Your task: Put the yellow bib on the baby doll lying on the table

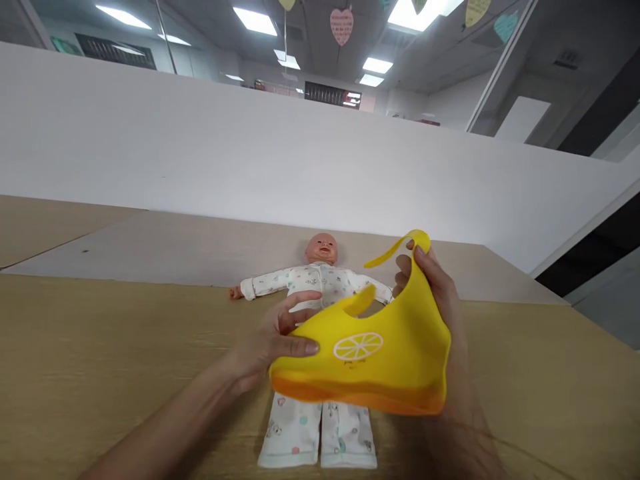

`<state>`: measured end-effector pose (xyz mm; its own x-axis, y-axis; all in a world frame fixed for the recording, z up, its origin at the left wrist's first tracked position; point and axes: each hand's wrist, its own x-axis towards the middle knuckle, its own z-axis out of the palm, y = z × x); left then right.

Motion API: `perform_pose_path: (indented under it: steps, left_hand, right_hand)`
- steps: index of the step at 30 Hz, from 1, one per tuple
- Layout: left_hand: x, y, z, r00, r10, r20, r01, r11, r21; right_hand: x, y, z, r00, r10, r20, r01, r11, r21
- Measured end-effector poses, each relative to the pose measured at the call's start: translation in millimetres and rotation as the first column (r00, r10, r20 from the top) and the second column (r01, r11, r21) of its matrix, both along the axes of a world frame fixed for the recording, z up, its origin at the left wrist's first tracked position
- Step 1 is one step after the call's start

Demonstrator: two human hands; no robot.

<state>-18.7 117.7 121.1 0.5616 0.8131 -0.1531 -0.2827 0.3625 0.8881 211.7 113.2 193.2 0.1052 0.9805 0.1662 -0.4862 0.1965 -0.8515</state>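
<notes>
A yellow silicone bib (400, 327) with an orange lower edge and a white citrus-slice print hangs tilted between my hands. My left hand (283, 333) pinches its left side, thumb on the front face. Up at the right strap, my right hand (435, 277) grips the bib between thumb and fingers; the strap end curls away to the left. Both neck straps are apart. Beneath the bib a baby doll (321, 249) lies on its back, arms spread, dressed in a white patterned top and trousers (295, 433). The bib hides much of its middle.
The doll lies on a wood-toned table (125, 360) with a greyish strip (200, 240) along the back. Behind stands a white low wall (250, 153), with glass above it carrying heart-shaped paper notes (341, 27).
</notes>
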Motion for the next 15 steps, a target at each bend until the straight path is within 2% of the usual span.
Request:
perform_pose_path:
  steps: [3, 5, 9, 12, 15]
  left_hand:
    - [0, 4, 3.0, 0.989, 0.145, -0.022, -0.144, 0.989, 0.029]
    - [0, 3, 7.3, 0.971, 0.24, -0.006, -0.238, 0.965, 0.106]
    - [1, 3, 21.7, 0.915, 0.398, 0.063, -0.399, 0.873, 0.28]
    - [5, 14, 35.5, 0.865, 0.491, 0.104, -0.494, 0.794, 0.354]
    - [11, 36, 44.4, 0.854, 0.497, 0.154, -0.513, 0.757, 0.403]
  right_hand:
    - [8, 10, -5.1, 0.999, -0.031, -0.025, 0.031, 1.0, -0.006]
    - [9, 13, -3.8, 0.997, -0.07, -0.02, 0.07, 0.998, -0.004]
    - [8, 28, 7.8, 0.993, -0.115, 0.026, 0.113, 0.992, 0.058]
    - [7, 55, 18.0, 0.989, -0.131, 0.07, 0.122, 0.985, 0.122]
    - [6, 95, 20.6, 0.976, -0.185, 0.118, 0.168, 0.976, 0.14]
